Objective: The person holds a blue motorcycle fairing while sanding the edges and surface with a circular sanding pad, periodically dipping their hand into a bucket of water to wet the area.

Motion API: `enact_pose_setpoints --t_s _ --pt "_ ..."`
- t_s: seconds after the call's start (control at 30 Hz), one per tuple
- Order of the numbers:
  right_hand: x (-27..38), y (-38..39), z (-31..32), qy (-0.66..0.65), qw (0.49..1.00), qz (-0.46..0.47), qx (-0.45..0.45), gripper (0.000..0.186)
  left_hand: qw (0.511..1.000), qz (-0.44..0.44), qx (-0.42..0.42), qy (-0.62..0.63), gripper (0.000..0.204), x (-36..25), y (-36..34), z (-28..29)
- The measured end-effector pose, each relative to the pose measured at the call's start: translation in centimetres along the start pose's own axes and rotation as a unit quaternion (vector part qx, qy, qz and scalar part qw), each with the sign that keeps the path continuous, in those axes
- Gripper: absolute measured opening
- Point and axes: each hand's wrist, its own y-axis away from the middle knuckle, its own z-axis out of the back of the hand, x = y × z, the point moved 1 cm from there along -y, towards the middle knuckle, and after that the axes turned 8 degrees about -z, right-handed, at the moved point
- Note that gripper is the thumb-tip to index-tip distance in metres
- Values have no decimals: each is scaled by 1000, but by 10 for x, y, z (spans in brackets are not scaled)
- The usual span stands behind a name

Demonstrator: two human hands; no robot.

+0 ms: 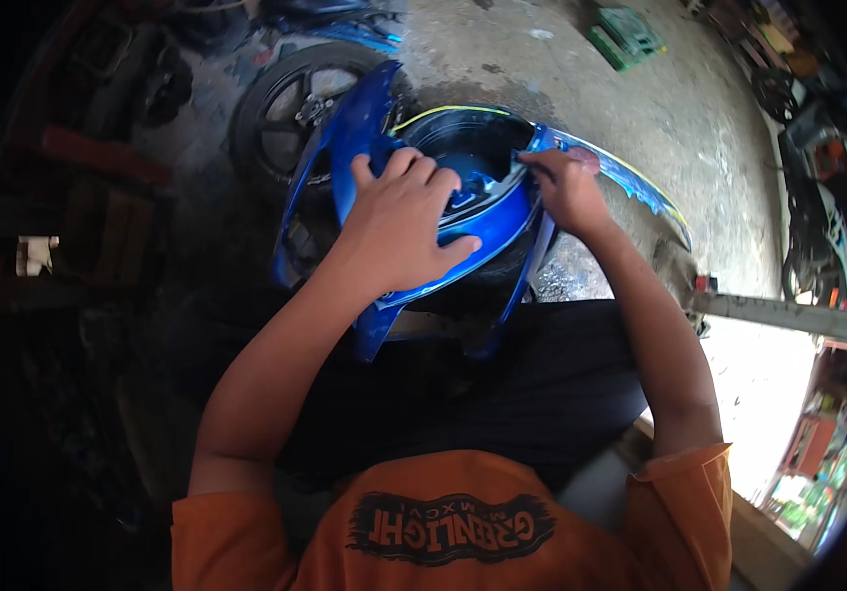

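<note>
Blue motorcycle bodywork [490,236] with a dark hollow in its middle stands in front of my knees. My left hand [399,212] lies over its left part, fingers spread and thumb held out toward the near rim. At the right rim of the hollow, my right hand [566,187] is closed, thumb and fingers pinched together. A small greyish piece shows at its fingertips, too small to name. A pinkish round thing [584,159] shows beside that hand. From there a long blue panel strip with a yellow edge [645,182] curves away to the right.
A black spoked wheel [286,118] with a tyre lies behind the bodywork on the left. Farther off, a green crate [624,39] rests on the concrete floor [502,59]. Motorcycle parts [822,227] line the right side, near a bright doorway [753,394]. Dark clutter fills the left.
</note>
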Motion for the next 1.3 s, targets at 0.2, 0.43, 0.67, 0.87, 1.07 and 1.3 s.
enact_pose_setpoints --t_s 0.2,0.43,0.67,0.87,1.07,1.3 --pt "24 10 2 -26 999 10 34 25 1000 11 3 4 61 4 7 1" --pt "-2 -3 10 -114 986 -113 43 24 1000 -2 16 18 56 3 2 6" --pt "-16 -10 12 -128 988 7 83 28 998 15 54 14 58 -3 -6 10" --pt "4 -5 10 -145 981 58 114 26 997 42 71 2 61 -1 -3 12" --pt "-35 -13 2 -123 989 -62 52 27 998 17 63 3 63 -3 -7 9" --pt "-34 -16 7 -160 980 -19 118 25 997 23 79 1 63 -4 -7 11"
